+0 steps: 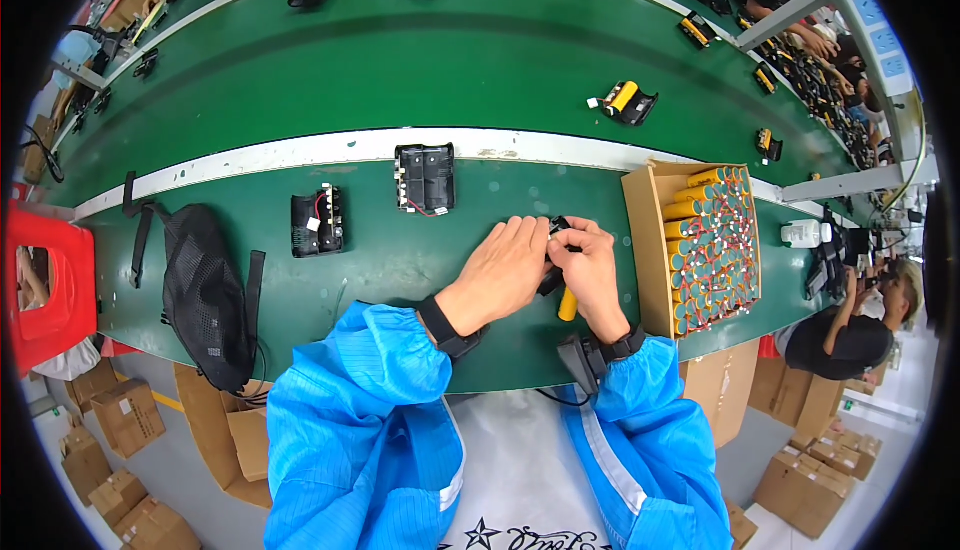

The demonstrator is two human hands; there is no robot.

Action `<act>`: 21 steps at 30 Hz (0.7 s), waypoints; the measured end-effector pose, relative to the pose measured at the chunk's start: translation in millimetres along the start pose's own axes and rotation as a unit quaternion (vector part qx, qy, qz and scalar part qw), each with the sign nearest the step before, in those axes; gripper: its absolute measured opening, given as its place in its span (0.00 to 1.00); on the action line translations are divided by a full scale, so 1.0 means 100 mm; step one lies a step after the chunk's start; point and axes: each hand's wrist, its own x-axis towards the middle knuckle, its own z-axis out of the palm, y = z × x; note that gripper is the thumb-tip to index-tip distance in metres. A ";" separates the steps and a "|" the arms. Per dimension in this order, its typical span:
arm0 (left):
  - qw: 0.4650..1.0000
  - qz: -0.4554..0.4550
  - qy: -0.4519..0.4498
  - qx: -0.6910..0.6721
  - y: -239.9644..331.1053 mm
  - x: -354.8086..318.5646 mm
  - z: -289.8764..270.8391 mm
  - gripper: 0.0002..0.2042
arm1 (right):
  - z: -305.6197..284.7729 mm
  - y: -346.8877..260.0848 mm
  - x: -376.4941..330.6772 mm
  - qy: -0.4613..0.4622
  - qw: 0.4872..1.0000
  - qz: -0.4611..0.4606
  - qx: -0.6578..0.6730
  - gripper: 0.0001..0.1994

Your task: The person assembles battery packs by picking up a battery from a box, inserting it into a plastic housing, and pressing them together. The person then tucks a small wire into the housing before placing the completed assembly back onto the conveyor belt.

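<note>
My left hand (503,268) lies over a small black plastic housing (549,281), closed around it, and hides most of it. On the other side, my right hand (590,272) has its thumb and fingers pinched together at the top of the same housing. A yellow cylindrical battery (568,305) shows its end below the right palm; whether it sits in the housing or lies on the table cannot be made out. Two open black housings with wires, one (425,179) upper and one (317,222) to the left, rest on the green table (400,280).
A cardboard box (652,250) full of yellow batteries stands right of my hands. At left lie a black mesh bag (208,290) and a red stool (50,285). Beyond the white rail (330,153), a green belt (400,70) carries several housings. A co-worker (850,335) sits at right.
</note>
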 end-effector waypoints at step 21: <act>1.000 0.009 0.005 -0.023 -0.05 -0.02 0.00 0.19 | -0.02 0.01 0.16 -0.006 0.997 0.048 0.060 0.06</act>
